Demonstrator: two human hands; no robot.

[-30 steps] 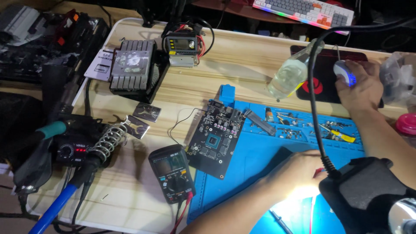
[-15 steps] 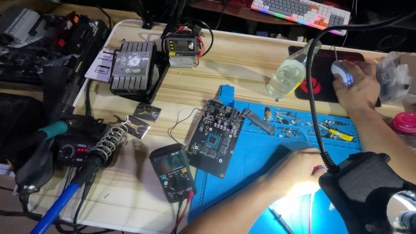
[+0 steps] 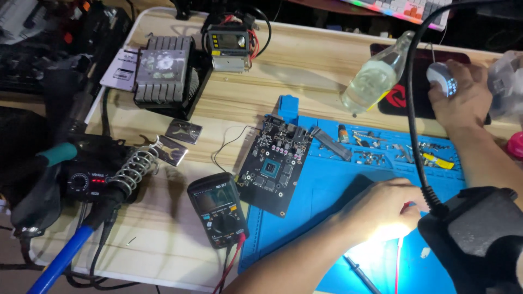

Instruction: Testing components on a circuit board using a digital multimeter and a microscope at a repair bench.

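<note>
My right hand (image 3: 460, 98) rests on a white computer mouse (image 3: 440, 76) on a dark mouse pad (image 3: 400, 95) at the far right. My left hand (image 3: 381, 209) lies curled on the blue work mat (image 3: 327, 185) under bright light, with a red-tipped object at its fingers; whether it grips it is unclear. A black circuit board (image 3: 275, 163) lies at the mat's left edge, apart from both hands. A multimeter (image 3: 218, 209) sits in front of it.
A soldering station (image 3: 90, 182) with coil stand (image 3: 133, 169) sits at left. A finned heat sink (image 3: 163, 68), a small meter box (image 3: 229, 46) and a clear bottle (image 3: 376, 76) stand farther back. Small screws and parts (image 3: 381, 149) lie on the mat. A black lamp base (image 3: 479, 234) is at lower right.
The view has shifted slightly and come closer. Both hands stay about where they were, right on the mouse, left on the mat.
</note>
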